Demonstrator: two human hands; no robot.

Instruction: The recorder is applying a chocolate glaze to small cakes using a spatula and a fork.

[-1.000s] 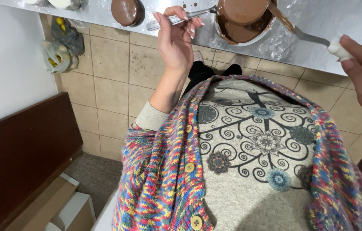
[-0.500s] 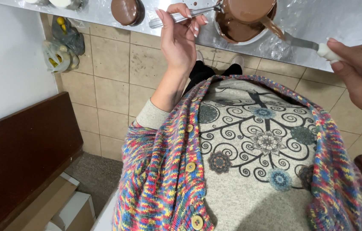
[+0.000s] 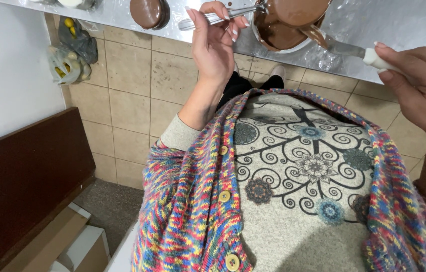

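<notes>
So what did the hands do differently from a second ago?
The left hand has slid its metal spoon rightwards, so the tip now sits at the bowl of chocolate. The right hand has moved down and left a little with the white-handled knife, whose blade stays in the chocolate. Both hands keep their grips. The chocolate-coated round piece on the foil-covered counter has not moved.

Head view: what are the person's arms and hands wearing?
Both hands, left hand and right hand, are bare, no gloves, with long pale-polished nails. The left forearm is bare above a pushed-up grey sleeve. Over it sits a multicoloured knitted cardigan with round tan buttons.
</notes>
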